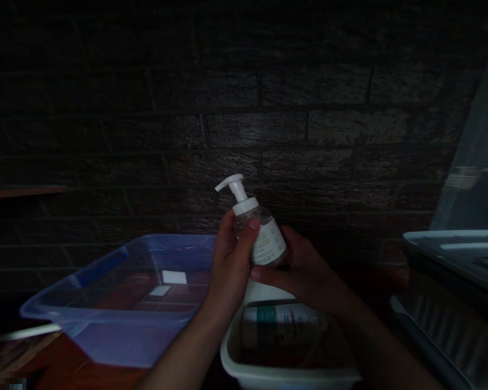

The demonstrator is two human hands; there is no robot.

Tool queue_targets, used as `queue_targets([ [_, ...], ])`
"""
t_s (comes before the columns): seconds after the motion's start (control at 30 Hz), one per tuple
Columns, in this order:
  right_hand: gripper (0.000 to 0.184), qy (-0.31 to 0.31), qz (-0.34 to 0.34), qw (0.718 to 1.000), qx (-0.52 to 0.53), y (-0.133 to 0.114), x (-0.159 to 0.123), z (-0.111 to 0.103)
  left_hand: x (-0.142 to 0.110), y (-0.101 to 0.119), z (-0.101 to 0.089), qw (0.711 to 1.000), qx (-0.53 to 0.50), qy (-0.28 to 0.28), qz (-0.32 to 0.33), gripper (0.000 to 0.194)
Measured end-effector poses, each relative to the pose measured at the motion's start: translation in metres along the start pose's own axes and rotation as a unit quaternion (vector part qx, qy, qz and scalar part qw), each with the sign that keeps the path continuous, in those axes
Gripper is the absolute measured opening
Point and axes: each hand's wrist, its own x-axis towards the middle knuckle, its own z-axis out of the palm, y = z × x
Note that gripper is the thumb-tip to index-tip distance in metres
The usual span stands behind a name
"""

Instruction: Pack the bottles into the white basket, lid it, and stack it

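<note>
A clear pump bottle [269, 242] with a white pump head and a white label with green print is tilted, its spout pointing up and left. Wrapped round its upper left side is my left hand [232, 252], thumb across the front. My right hand [305, 265] grips the lower end, with its thumb under the base. Below both hands stands a white tub [293, 375]. Inside the tub lies a bottle [280, 324] with a green and white label, on its side. My right forearm hides part of the tub.
At the left is a translucent blue plastic bin [126, 338] with two white patches inside. A lidded container [459, 271] stands on the right. Behind everything rises a dark brick wall [236, 130]. A narrow shelf edge [24, 192] juts in from the left.
</note>
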Motion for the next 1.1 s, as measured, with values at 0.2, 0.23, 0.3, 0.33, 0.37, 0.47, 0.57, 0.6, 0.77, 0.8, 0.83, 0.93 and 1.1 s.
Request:
queue_targets([
  [0.2,0.070,-0.029,0.019,0.999,0.011,-0.001,-0.001,-0.001,-0.001,-0.001,-0.001,1.000,-0.004,-0.008,0.001,0.040],
  [0.23,0.067,-0.035,0.019,0.999,0.018,-0.001,-0.001,-0.001,-0.001,-0.001,-0.002,1.000,-0.004,-0.010,0.003,0.039],
  [0.3,0.060,-0.045,0.013,0.998,0.030,-0.001,0.000,-0.001,0.000,-0.002,-0.003,1.000,-0.010,-0.013,0.002,0.038],
  [0.33,0.058,-0.045,0.008,0.998,0.036,-0.001,0.000,-0.001,0.001,-0.003,-0.003,1.000,-0.013,-0.012,0.001,0.038],
  [0.37,0.056,-0.045,0.006,0.998,0.041,-0.002,0.000,-0.001,0.001,-0.003,-0.004,1.000,-0.016,-0.009,-0.001,0.038],
  [0.47,0.055,-0.041,0.009,0.997,0.058,-0.003,0.000,0.001,0.002,-0.002,-0.004,1.000,-0.015,0.003,0.001,0.039],
  [0.57,0.058,-0.011,-0.004,0.999,0.040,-0.002,-0.002,0.001,0.003,-0.001,-0.005,1.000,-0.012,0.004,0.010,0.037],
  [0.6,0.059,0.004,-0.011,1.000,0.024,-0.001,-0.002,0.001,0.003,-0.001,-0.004,1.000,-0.012,0.004,0.014,0.036],
  [0.77,0.065,0.036,-0.019,0.998,-0.038,0.003,-0.001,-0.001,0.001,0.002,-0.001,1.000,0.003,0.005,0.020,0.037],
  [0.8,0.066,0.034,-0.017,0.998,-0.041,0.002,-0.001,-0.001,0.001,0.003,-0.001,1.000,0.004,0.006,0.019,0.038],
  [0.83,0.066,0.030,-0.014,0.999,-0.041,0.002,-0.001,-0.001,0.000,0.003,0.000,1.000,0.003,0.006,0.016,0.038],
  [0.93,0.067,0.006,0.002,1.000,-0.022,-0.002,-0.001,0.000,0.000,0.004,-0.001,1.000,-0.001,0.000,0.009,0.038],
  [1.1,0.056,-0.041,0.021,0.999,0.017,-0.008,-0.002,-0.002,0.001,0.003,-0.004,1.000,-0.013,-0.009,0.002,0.038],
])
